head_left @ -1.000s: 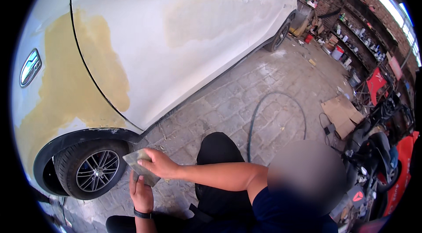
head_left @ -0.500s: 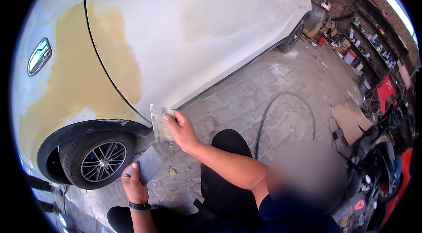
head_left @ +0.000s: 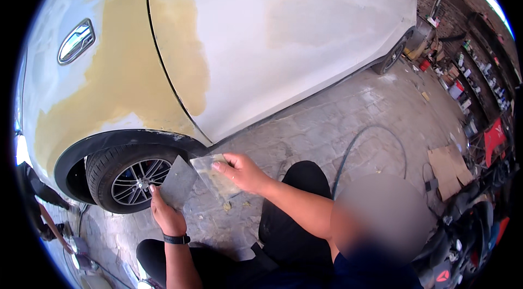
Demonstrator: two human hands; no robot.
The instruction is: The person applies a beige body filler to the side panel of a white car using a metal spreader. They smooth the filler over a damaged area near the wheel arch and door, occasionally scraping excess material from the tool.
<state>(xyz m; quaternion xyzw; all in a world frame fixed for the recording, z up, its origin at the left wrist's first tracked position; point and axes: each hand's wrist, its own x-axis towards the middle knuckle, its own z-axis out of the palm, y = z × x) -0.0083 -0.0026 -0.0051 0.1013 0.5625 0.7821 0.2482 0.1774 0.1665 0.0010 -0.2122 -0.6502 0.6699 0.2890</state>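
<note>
My left hand (head_left: 166, 212), with a black watch at the wrist, grips a flat grey plate (head_left: 178, 182) by its lower left corner. My right hand (head_left: 245, 174) pinches a squarish, translucent, putty-stained spreader (head_left: 218, 180) just right of that plate. Both are held in front of a white car (head_left: 239, 71), near its wheel (head_left: 101, 177) and wheel arch. Yellowish filler (head_left: 109, 76) covers much of the panel above the arch and crosses the seam onto the door, where a fainter beige patch (head_left: 289, 22) also shows.
My bent knee (head_left: 294, 191) is on the paved floor below me. A looped hose (head_left: 355, 139) and flat cardboard (head_left: 447, 172) lie to the right. Shelves with cans and bottles (head_left: 485, 79), a red object (head_left: 493, 139) and dark motorbike parts (head_left: 457, 234) line the right side.
My hands held the plate and spreader together, then parted with the spreader raised; now it is lower, beside the plate again. The car has shifted rightward and upward in the picture.
</note>
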